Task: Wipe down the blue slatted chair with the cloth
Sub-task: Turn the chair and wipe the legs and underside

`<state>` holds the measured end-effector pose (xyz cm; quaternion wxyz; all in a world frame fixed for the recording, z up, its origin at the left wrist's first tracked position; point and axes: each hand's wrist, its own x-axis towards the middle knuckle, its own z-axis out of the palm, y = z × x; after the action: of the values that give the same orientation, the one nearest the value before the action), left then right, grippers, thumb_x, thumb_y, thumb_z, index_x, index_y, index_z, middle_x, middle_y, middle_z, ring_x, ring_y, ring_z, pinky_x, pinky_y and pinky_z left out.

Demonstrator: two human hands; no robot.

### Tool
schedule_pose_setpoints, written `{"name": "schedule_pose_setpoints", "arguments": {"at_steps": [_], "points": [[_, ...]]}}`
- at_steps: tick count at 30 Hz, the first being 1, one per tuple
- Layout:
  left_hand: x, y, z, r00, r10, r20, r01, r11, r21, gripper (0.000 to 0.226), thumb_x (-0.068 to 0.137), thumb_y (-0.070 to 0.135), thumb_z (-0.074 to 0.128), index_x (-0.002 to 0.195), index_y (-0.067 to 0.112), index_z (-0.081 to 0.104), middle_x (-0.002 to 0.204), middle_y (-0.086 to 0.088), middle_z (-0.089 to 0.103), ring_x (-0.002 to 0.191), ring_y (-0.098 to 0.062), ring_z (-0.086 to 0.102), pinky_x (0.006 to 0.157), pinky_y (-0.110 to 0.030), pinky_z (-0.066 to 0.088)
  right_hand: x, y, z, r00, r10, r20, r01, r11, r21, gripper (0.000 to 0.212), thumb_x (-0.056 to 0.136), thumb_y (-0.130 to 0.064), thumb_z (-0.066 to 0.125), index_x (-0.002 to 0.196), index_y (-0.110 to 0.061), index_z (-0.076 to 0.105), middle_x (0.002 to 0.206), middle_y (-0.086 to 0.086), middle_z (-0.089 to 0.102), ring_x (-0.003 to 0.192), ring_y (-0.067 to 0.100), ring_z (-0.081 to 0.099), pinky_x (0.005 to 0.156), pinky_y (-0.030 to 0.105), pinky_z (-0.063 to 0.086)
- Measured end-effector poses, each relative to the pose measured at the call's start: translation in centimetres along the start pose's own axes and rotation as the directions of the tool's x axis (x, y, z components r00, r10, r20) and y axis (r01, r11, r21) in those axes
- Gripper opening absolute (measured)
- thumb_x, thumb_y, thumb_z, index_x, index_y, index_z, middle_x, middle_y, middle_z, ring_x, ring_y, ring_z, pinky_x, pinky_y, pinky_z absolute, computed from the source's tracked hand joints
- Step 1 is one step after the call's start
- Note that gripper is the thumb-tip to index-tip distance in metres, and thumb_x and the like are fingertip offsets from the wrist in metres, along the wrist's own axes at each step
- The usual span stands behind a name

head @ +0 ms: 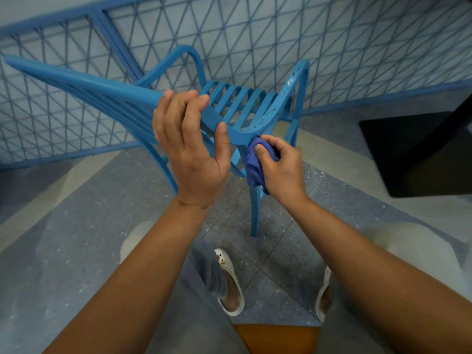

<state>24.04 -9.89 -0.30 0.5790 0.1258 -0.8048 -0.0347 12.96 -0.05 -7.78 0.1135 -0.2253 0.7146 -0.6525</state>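
Speckled floor [76, 251] beneath, left hand [190, 146] grips the stiff, light chair [237, 103] frame while right hand [278, 167] pinches the soft cloth [252, 162] against it.

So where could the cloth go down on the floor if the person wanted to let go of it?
Bare floor lies between the left arm and the mesh fence. More lies between the chair leg and the dark base. It is crowded where the left hand grips the chair and the right hand holds the cloth.
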Motion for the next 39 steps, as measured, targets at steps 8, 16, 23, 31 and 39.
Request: {"name": "schedule_pose_setpoints", "arguments": {"at_steps": [8,16,23,31,39], "points": [[-0.3,-0.1,0.9,1.000,-0.015,-0.025,0.015,1.000,-0.026,0.038,0.095,0.009,0.063,0.129,0.006,0.047,0.136,-0.010,0.043,0.136,-0.040,0.034,0.118,-0.058,0.027,1.0,0.1,0.2,0.999,-0.034,-0.002,0.034,0.999,0.011,0.014,0.094,-0.022,0.070,0.107,-0.019,0.075,0.102,-0.006,0.074,0.097,0.006,0.069,0.091,0.032,0.058],[-0.4,0.0,1.1,0.999,-0.032,-0.026,0.031,0.999,-0.041,0.036,0.098,0.010,0.059,0.131,0.002,0.048,0.137,-0.012,0.044,0.137,-0.042,0.034,0.121,-0.050,0.024,0.8,0.5,1.0,0.998,-0.024,-0.053,0.025,1.000,0.016,0.009,0.092,-0.022,0.073,0.100,-0.019,0.076,0.099,-0.005,0.073,0.095,0.006,0.069,0.086,0.024,0.057],[-0.2,1.8,-0.1,0.988,-0.138,0.071,0.143,0.987,-0.068,0.039,0.094,-0.003,0.063,0.129,-0.014,0.050,0.138,-0.025,0.046,0.139,-0.054,0.033,0.123,-0.046,0.021,2.7,1.4,0.5,0.998,0.023,-0.061,-0.022,1.000,0.006,0.012,0.093,-0.023,0.072,0.102,-0.018,0.078,0.097,-0.008,0.076,0.093,0.002,0.069,0.088,0.029,0.059],[-6.4,6.4,-1.0,0.853,-0.475,0.218,0.517,0.825,-0.227,0.059,0.087,-0.002,0.069,0.135,-0.015,0.038,0.132,-0.028,0.044,0.131,-0.039,0.046,0.111,-0.055,0.040,3.5,1.9,-1.7,0.995,0.093,0.027,-0.096,0.991,0.094,0.005,0.099,-0.018,0.064,0.096,-0.019,0.067,0.090,-0.009,0.068,0.078,-0.005,0.060,0.075,0.010,0.047],[-8.2,3.7,5.4,0.498,-0.675,0.545,0.791,0.611,0.034,0.059,0.093,0.039,0.065,0.143,0.014,0.043,0.138,0.002,0.048,0.128,-0.015,0.048,0.109,-0.031,0.042,4.3,2.2,-4.6,0.971,0.154,0.181,-0.154,0.988,-0.016,0.011,0.104,-0.017,0.050,0.099,-0.022,0.058,0.092,-0.010,0.059,0.076,-0.002,0.054,0.075,0.019,0.044]]}}
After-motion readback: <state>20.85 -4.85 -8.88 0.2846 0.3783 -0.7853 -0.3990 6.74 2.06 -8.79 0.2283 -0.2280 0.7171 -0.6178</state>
